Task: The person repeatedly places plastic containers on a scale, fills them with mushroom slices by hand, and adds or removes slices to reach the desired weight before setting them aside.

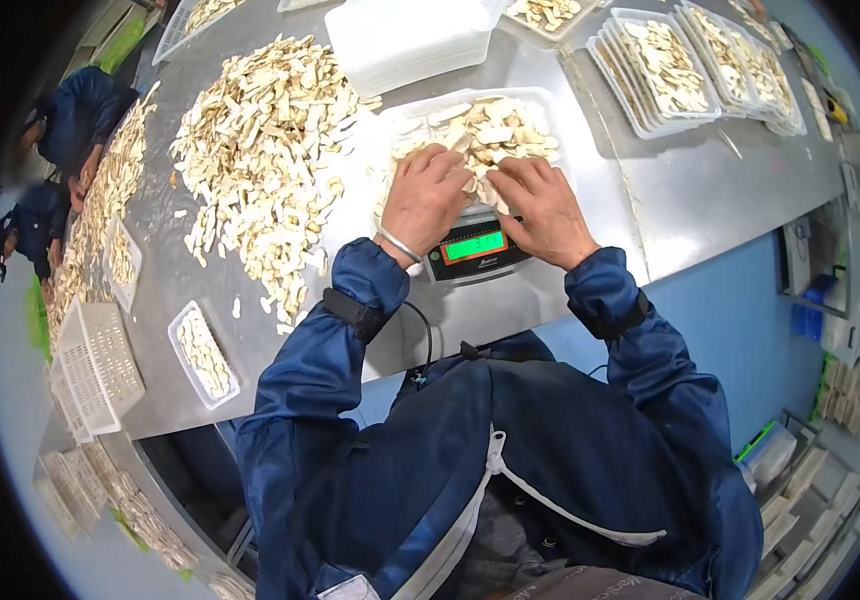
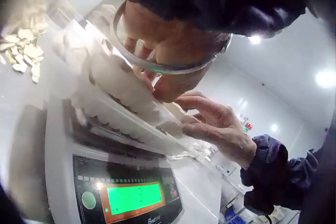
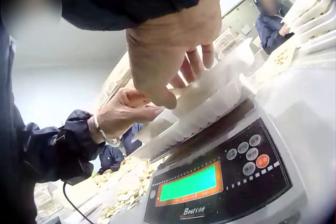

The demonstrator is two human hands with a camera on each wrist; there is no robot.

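Note:
A clear plastic tray (image 1: 562,125) heaped with pale mushroom slices (image 1: 495,130) sits on a digital scale (image 1: 475,250) whose display glows green. Over the tray's near side, my left hand (image 1: 423,200) bends its fingers and thumb round slices. Facing it, my right hand (image 1: 545,212) pinches a slice between thumb and fingers at the near rim; in the left wrist view that right hand (image 2: 220,129) is bent low over the tray. The two thumbs are close together in the right wrist view, and the palms hide part of the slices.
Left of the scale spreads a big loose pile of slices (image 1: 260,150). Stacked empty trays (image 1: 415,50) stand behind it, filled trays (image 1: 665,65) at the back right. A small filled tray (image 1: 204,355) and a white basket (image 1: 100,360) lie left. Other people (image 1: 75,120) work at the far left.

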